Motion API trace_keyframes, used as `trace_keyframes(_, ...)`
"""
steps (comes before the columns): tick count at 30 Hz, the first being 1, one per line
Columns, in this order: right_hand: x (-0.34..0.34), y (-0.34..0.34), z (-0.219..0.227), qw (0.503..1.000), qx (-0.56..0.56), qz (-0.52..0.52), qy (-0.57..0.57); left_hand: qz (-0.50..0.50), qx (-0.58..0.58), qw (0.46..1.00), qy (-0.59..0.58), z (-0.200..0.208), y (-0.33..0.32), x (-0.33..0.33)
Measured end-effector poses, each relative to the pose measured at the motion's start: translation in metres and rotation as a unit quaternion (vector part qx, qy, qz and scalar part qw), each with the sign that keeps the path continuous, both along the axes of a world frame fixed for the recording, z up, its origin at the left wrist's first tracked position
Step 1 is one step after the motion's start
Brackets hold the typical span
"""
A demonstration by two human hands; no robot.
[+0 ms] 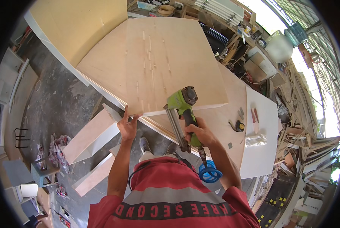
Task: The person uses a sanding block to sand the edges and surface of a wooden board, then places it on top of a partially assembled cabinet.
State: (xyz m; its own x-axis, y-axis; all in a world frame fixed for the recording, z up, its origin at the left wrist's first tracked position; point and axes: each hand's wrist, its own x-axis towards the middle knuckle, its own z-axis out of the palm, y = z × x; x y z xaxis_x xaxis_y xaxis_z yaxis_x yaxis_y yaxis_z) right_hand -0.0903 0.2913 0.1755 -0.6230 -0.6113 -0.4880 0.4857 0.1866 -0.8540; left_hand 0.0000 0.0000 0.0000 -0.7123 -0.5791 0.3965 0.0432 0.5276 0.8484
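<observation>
A green and black pneumatic nail gun (182, 110) is in my right hand (198, 132), its nose pressed against the near edge of a plywood panel (170, 60). The blue coiled air hose (210, 173) hangs from the gun's handle. My left hand (127, 125) grips the panel's near left corner, fingers wrapped on the edge. The panel lies on top of a larger plywood sheet (101, 68) on the workbench.
A tape measure (239, 126), a flat pencil (255, 116) and a crumpled plastic bag (255, 140) lie on a white board (261, 152) at right. Loose boards (90, 140) lean below the bench at left. Wood offcuts (299, 125) pile at far right.
</observation>
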Motion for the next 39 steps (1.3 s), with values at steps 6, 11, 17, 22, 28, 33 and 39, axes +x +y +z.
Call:
trace_keyframes(6, 0.021, -0.036, -0.009, 0.999, -0.043, 0.005, -0.02, -0.016, -0.044, 0.998, -0.034, 0.017, -0.025, 0.015)
trace_keyframes(11, 0.018, -0.045, -0.005, 0.999, -0.029, 0.027, -0.007, -0.018, -0.065, 0.997, -0.025, 0.022, -0.019, 0.008)
trace_keyframes(17, 0.02, -0.048, 0.003, 0.999, 0.014, 0.03, 0.016, -0.044, -0.052, 0.997, -0.019, 0.01, -0.015, 0.008)
trace_keyframes(22, 0.023, -0.053, 0.004, 0.999, 0.024, 0.021, 0.008, -0.049, -0.077, 0.994, -0.055, 0.014, -0.018, 0.008)
trace_keyframes(28, 0.029, -0.08, -0.001, 0.998, 0.005, 0.053, 0.015, -0.082, -0.054, 0.995, -0.022, -0.008, -0.031, 0.008)
trace_keyframes(33, 0.03, -0.087, 0.001, 0.999, 0.015, 0.045, 0.013, -0.097, -0.04, 0.994, -0.022, -0.007, -0.034, 0.01)
trace_keyframes(39, 0.03, -0.087, 0.001, 0.997, 0.036, 0.066, 0.029, -0.096, -0.063, 0.992, -0.044, -0.003, -0.034, 0.011)
